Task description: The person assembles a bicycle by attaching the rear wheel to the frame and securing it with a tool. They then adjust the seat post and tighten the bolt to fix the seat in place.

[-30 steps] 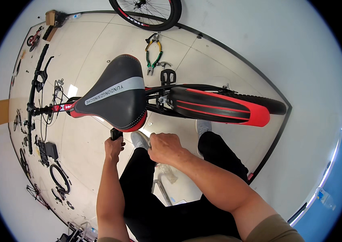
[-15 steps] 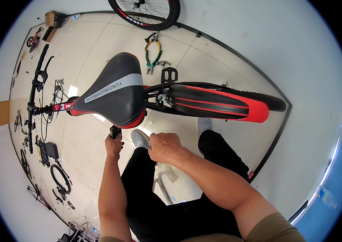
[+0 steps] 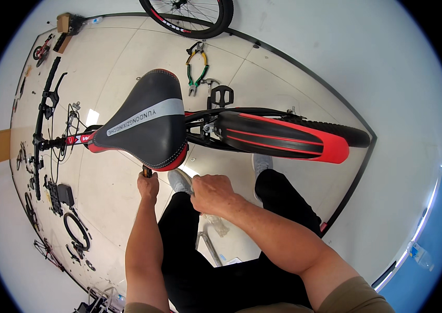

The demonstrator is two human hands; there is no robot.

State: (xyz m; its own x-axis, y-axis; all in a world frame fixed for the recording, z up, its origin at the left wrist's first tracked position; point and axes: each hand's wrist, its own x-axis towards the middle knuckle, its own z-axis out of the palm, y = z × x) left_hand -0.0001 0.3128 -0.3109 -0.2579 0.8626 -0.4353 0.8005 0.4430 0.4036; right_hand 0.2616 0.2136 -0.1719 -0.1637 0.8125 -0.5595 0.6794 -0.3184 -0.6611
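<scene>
A bicycle stands in front of me, its black saddle (image 3: 140, 120) with a grey band at the middle and its red-and-black rear mudguard (image 3: 278, 134) to the right. Just below the saddle's near edge, my left hand (image 3: 148, 187) is closed on a bicycle pedal (image 3: 147, 171), a dark block with an orange edge, partly covered by the fingers. My right hand (image 3: 213, 192) makes a fist to the right of it, above my shoes; what it grips, if anything, is hidden. The far-side pedal (image 3: 222, 96) shows beyond the frame.
Pliers (image 3: 196, 73) and a hammer (image 3: 210, 82) lie on the tiled floor beyond the bicycle. A spare wheel (image 3: 192, 18) leans at the far wall. The handlebar (image 3: 43, 125) reaches out at left, with several bike parts and a black ring (image 3: 77, 230) on the floor nearby.
The far-side pedal has shifted slightly right, and the pedal in my left hand has tilted, showing its orange edge. My left hand's fingers have turned a little; my right fist has hardly moved.
</scene>
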